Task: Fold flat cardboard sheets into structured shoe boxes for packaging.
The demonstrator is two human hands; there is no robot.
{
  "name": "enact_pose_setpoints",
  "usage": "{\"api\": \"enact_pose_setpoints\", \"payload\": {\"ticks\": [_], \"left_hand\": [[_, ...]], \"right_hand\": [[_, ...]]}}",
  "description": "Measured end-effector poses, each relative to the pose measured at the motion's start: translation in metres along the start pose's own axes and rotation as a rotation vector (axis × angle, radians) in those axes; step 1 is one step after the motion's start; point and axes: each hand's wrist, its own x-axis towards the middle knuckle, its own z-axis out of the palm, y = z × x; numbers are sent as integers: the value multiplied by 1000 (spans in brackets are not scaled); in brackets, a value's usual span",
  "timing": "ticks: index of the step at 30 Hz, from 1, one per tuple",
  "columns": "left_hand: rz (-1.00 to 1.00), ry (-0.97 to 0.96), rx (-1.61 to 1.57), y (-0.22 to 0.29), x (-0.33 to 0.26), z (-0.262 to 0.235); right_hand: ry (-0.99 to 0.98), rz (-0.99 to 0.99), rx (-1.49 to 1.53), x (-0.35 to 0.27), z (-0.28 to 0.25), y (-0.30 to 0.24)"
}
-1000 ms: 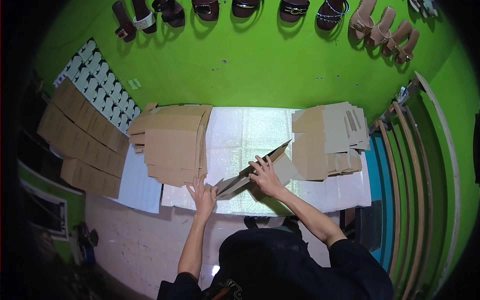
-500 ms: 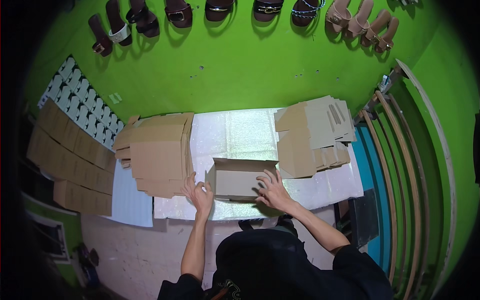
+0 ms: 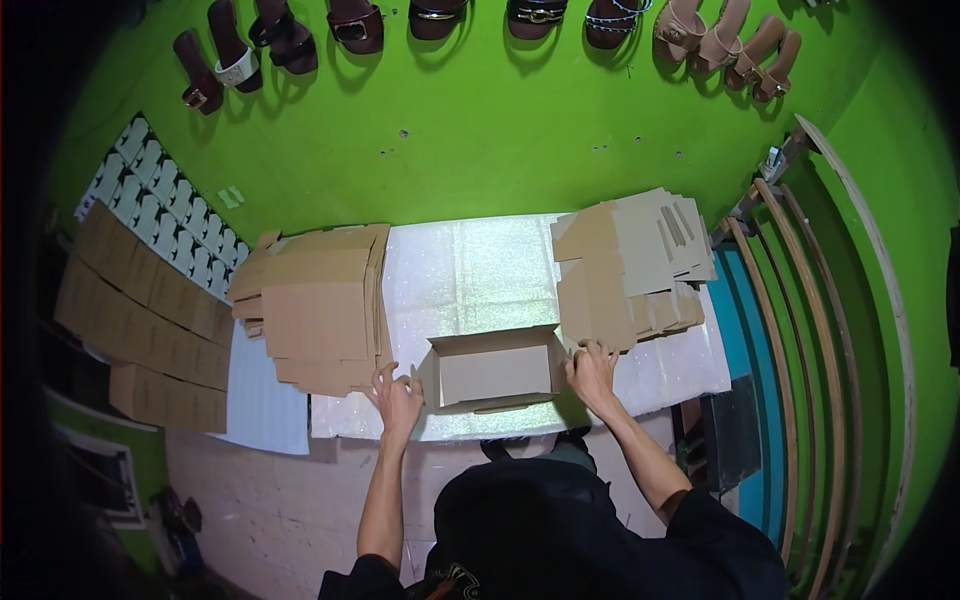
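An open-topped brown cardboard box sits near the front edge of the covered table, its inside facing up. At its left end is my left hand, fingers bent and apart, close to the angled side flap. My right hand is at the opposite end, with curled fingers on the right end panel; the fingertips are partly hidden there. A stack of flat cardboard blanks lies just beyond my left hand. Past my right hand rests another pile of cut cardboard pieces.
Shiny white sheeting covers the table. Closed brown boxes and white printed boxes are stacked at the left. Sandals hang on the green wall. A wooden rack stands to the right.
My right hand has moved from the box's front right corner outward to its right end. The left hand has stayed at the left end, its fingers shifting slightly. The box sits a little farther right.
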Motion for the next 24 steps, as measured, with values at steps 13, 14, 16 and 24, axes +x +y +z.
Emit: {"api": "enact_pose_setpoints", "payload": {"ticks": [13, 14, 16, 24], "left_hand": [[179, 315, -68, 57, 59, -32], [162, 216, -30, 53, 52, -22], [142, 110, 11, 42, 40, -4], [18, -91, -47, 21, 3, 5]], "right_hand": [[322, -80, 144, 69, -50, -8], [278, -43, 113, 65, -38, 0], [182, 6, 129, 51, -23, 14], [-89, 99, 127, 17, -21, 37]]}}
